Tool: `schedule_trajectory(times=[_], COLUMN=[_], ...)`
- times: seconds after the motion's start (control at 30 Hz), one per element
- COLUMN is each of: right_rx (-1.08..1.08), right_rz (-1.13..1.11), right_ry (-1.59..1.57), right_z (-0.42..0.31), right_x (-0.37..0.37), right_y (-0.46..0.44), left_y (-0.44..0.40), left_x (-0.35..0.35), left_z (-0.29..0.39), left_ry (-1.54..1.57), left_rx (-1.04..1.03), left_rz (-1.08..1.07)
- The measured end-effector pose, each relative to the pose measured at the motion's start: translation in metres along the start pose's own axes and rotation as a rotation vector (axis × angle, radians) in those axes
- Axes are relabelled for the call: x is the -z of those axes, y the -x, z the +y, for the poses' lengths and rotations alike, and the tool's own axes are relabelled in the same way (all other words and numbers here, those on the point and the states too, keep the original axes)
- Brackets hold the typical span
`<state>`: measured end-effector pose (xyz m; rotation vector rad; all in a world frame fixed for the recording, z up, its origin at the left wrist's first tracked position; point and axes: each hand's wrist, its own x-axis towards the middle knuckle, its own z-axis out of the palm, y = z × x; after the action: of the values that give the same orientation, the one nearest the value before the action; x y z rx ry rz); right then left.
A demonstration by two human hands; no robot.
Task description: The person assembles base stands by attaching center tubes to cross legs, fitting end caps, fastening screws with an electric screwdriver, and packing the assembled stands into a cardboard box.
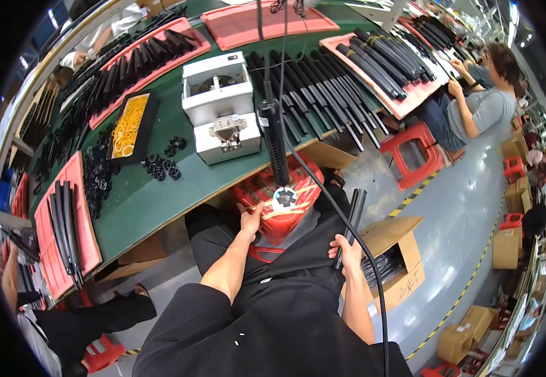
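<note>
My right hand (pixel 348 252) is closed around a long black tube (pixel 358 207), which stands tilted beside my right thigh. My left hand (pixel 251 220) is at the near left edge of a red plastic stool (pixel 279 227) between my knees, its fingers curled against the edge. Strips of yellowish tape cross the stool's top. On it lies a round white piece with a dark centre (pixel 284 199). Right above that piece hangs a black power screwdriver (pixel 272 132) on a cable; whether its tip touches the piece, I cannot tell.
The green bench (pixel 160 207) carries a white machine (pixel 221 107), a box of yellow rubber bands (pixel 130 129), small black parts (pixel 162 166) and rows of black tubes (pixel 323 88). An open carton (pixel 392 257) stands at my right. A co-worker (pixel 480 100) sits at the right, beside a red stool (pixel 411 154).
</note>
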<state>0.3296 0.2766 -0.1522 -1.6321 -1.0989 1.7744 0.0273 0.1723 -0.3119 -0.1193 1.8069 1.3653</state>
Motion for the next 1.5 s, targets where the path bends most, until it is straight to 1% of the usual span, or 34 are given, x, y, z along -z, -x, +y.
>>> schedule_trajectory(times=[0.13,0.27,0.37,0.43,0.47,0.6,0.77,0.93,1.1,1.3,1.43,1.5], right_rx=[0.032,0.012,-0.028,-0.063,-0.064,-0.025,0.029,0.036,0.028,0.041,0.056,0.052], right_rz=[-0.033,-0.076,-0.139,-0.233,-0.236,-0.469,-0.497,-0.468,-0.525,-0.543,-0.539,-0.534], right_ry=[-0.017,0.003,-0.005,0.024,0.031,0.097,0.096,0.086,0.158,0.220,0.243,0.225], right_z=[-0.010,-0.025,-0.030,-0.031,-0.032,-0.035,-0.036,-0.038,-0.040,-0.040,-0.034,-0.032], right_x=[-0.007,-0.015,-0.023,-0.030,-0.032,-0.042,-0.050,-0.051,-0.052,-0.056,-0.055,-0.057], right_y=[0.014,0.031,0.050,0.066,0.073,0.088,0.084,0.080,0.080,0.082,0.079,0.080], left_y=[-0.001,0.007,0.012,0.016,0.021,0.043,0.055,0.022,0.058,0.057,0.037,0.040], left_x=[0.007,0.007,0.007,0.008,0.007,0.011,0.018,0.023,0.038,0.030,0.030,0.030], left_z=[-0.010,-0.004,-0.007,-0.013,-0.011,0.008,0.014,-0.014,0.009,0.004,-0.017,-0.014], left_ry=[-0.035,-0.118,-0.087,-0.056,-0.050,-0.026,0.066,-0.035,-0.078,-0.076,-0.070,-0.087], left_rx=[-0.028,0.008,-0.039,-0.072,-0.069,-0.140,-0.088,-0.094,-0.076,-0.069,-0.148,-0.153], left_rz=[-0.009,-0.033,-0.006,0.020,0.024,0.030,-0.038,-0.060,-0.073,-0.164,-0.167,-0.144])
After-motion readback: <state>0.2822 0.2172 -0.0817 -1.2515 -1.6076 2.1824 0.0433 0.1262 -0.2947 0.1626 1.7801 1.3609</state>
